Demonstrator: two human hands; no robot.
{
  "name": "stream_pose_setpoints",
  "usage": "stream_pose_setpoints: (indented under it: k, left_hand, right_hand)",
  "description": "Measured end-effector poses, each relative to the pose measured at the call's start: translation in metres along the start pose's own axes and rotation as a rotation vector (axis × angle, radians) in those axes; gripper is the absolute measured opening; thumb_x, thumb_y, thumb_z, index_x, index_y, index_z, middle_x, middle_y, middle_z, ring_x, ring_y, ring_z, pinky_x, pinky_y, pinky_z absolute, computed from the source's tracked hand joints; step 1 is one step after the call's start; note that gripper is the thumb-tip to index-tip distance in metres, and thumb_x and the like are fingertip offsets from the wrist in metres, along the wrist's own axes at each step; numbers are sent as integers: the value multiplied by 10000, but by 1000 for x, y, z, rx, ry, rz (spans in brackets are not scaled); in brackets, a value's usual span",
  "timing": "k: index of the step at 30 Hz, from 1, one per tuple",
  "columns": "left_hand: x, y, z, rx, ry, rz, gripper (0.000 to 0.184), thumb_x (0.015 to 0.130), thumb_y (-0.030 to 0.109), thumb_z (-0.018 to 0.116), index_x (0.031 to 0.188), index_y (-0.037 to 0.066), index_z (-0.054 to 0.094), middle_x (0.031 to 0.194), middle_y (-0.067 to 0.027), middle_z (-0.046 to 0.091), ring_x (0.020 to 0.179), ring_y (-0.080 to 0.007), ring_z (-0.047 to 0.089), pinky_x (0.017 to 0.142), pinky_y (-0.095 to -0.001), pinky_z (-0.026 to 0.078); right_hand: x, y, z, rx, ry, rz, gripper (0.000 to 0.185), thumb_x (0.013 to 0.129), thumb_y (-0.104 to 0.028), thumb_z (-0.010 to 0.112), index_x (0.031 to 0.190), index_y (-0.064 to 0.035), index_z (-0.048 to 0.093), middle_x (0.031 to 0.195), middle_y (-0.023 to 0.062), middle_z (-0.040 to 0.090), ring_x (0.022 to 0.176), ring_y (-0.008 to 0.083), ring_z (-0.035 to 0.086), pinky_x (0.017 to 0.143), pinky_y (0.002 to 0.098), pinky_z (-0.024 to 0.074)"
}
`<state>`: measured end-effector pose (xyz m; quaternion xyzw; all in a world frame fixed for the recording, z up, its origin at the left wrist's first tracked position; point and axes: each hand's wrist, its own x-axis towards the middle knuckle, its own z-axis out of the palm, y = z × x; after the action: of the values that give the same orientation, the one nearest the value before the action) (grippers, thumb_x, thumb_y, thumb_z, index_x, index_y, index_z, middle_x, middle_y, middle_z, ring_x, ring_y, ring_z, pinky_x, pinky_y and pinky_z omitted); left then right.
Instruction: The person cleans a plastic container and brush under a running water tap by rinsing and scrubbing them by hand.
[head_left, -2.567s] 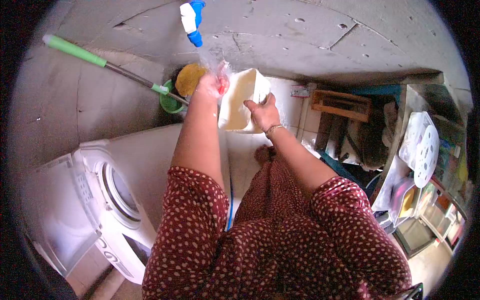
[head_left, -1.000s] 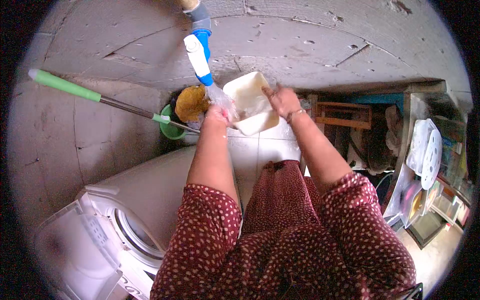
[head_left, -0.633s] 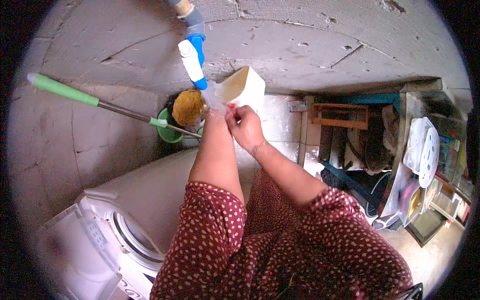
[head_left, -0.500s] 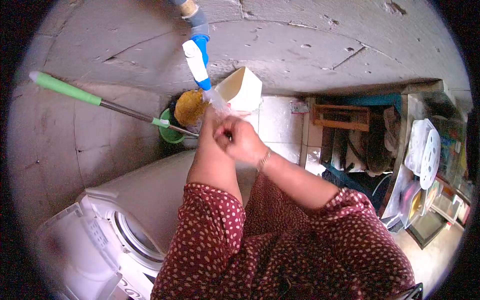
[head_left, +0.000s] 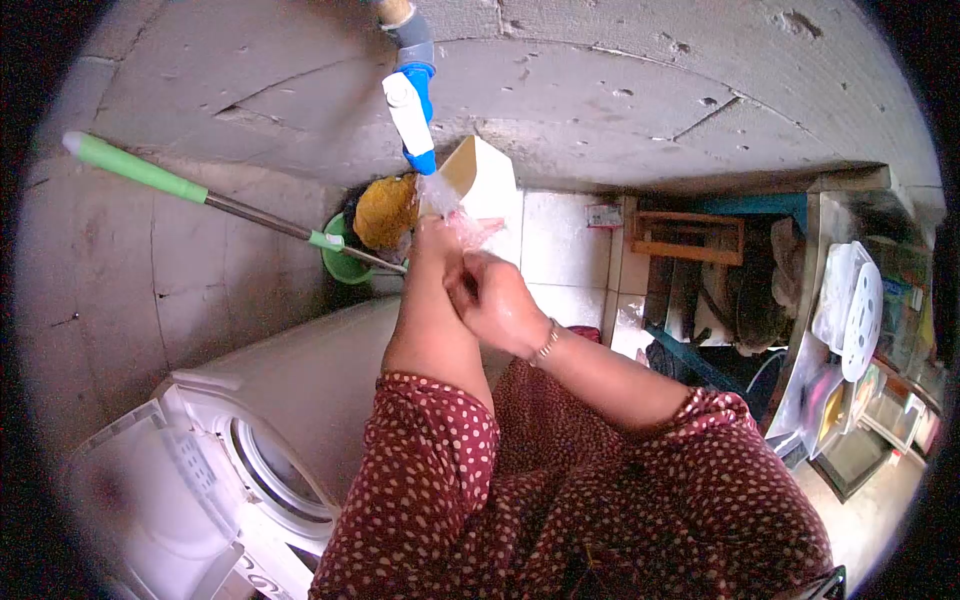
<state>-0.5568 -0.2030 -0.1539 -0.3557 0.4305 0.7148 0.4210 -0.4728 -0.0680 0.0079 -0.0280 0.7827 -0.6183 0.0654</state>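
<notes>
Water runs from a blue tap with a white handle (head_left: 408, 110) onto my left hand (head_left: 472, 228). Splashing blurs its fingers, and whether it holds anything cannot be made out. Curled fingers of my right hand (head_left: 498, 302) press against my left wrist, with a bracelet (head_left: 546, 342) on the right wrist. Just behind my left hand, a cream container (head_left: 490, 180) is tilted near the wall; its support is hidden. A yellow-brown rounded object (head_left: 384, 212) is left of the water, beside a green basket (head_left: 345, 262).
A green-handled pole (head_left: 140, 172) slants from the left towards the basket. At the lower left is a white machine with a round opening (head_left: 275, 468). On the right are a wooden rack (head_left: 688, 238) and a shelf side holding a white perforated disc (head_left: 860, 315). Pale tiles (head_left: 565, 240) cover the floor.
My right hand has let go of the container and moved to my left wrist, then slightly lower. The container has swung into a steeper tilt behind my left hand, which remains under the water.
</notes>
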Motion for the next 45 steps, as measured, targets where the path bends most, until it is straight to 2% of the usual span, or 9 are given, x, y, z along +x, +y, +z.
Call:
stream_pose_setpoints:
  k: [12, 17, 22, 25, 35, 40, 42, 44, 45]
  left_hand:
    - [-8, -5, 6, -51, -4, 11, 358, 783, 211, 524, 1088, 29, 477, 961, -129, 553, 853, -277, 552, 743, -419, 476]
    - [5, -20, 7, -184, 128, 116, 361, 790, 218, 515, 1096, 32, 472, 969, -127, 548, 862, -277, 549, 748, -417, 476]
    - [-2, -19, 22, -366, 271, 271, 363, 797, 225, 507, 1104, 36, 466, 977, -124, 544, 870, -277, 546, 753, -415, 475]
    - [-8, -15, 30, -432, 280, 303, 365, 801, 229, 502, 1109, 38, 463, 982, -123, 542, 875, -276, 544, 756, -414, 475]
    - [-11, -21, 38, -554, 230, 276, 371, 814, 243, 485, 1126, 45, 451, 998, -118, 533, 892, -275, 538, 767, -409, 474]
    - [-16, -11, 35, -619, 222, 318, 374, 821, 250, 477, 1134, 49, 446, 1006, -115, 529, 901, -275, 535, 772, -407, 473]
    - [-17, -16, 24, -586, 220, 379, 375, 824, 253, 473, 1138, 50, 444, 1009, -114, 527, 904, -275, 534, 774, -406, 473]
    - [-4, -34, -12, -419, 298, 464, 372, 778, 300, 474, 1008, 10, 513, 877, -152, 566, 756, -296, 560, 677, -425, 489]
    - [-16, -19, -13, -90, 388, 229, 342, 742, 214, 448, 999, -5, 500, 875, -155, 554, 799, -289, 559, 686, -409, 484]
  right_hand:
    - [-18, -12, 10, -53, 60, 109, 169, 798, -129, 484, 821, 37, 504, 755, 258, 518, 750, 411, 522, 687, 428, 429]
    - [47, 63, 29, -357, 140, 49, 252, 760, -202, 545, 838, 37, 520, 787, 231, 532, 780, 392, 527, 716, 423, 430]
    - [104, 89, 34, -322, -32, 264, 273, 679, -260, 570, 765, -1, 585, 817, 226, 584, 796, 380, 559, 723, 392, 452]
    - [119, 87, 36, -715, -270, 323, 299, 727, -291, 533, 882, -54, 627, 906, 159, 616, 827, 314, 599, 732, 409, 474]
    - [139, 95, 49, -169, -258, 487, 378, 723, -349, 543, 932, -41, 614, 947, 174, 606, 851, 280, 594, 732, 378, 462]
    - [126, 96, 42, -332, -452, 425, 391, 755, -361, 509, 992, -63, 599, 1010, 167, 587, 910, 268, 575, 775, 377, 448]
    - [97, 86, 39, -639, -614, 201, 353, 801, -339, 445, 1031, -112, 586, 1079, 151, 562, 1001, 289, 542, 847, 397, 428]
    - [68, 77, 45, -663, -544, 335, 356, 822, -308, 401, 1059, -99, 567, 1063, 194, 558, 996, 311, 543, 845, 414, 424]
    - [55, 65, 44, -725, -613, 273, 346, 826, -293, 392, 1058, -106, 568, 1056, 203, 559, 995, 316, 544, 849, 436, 415]
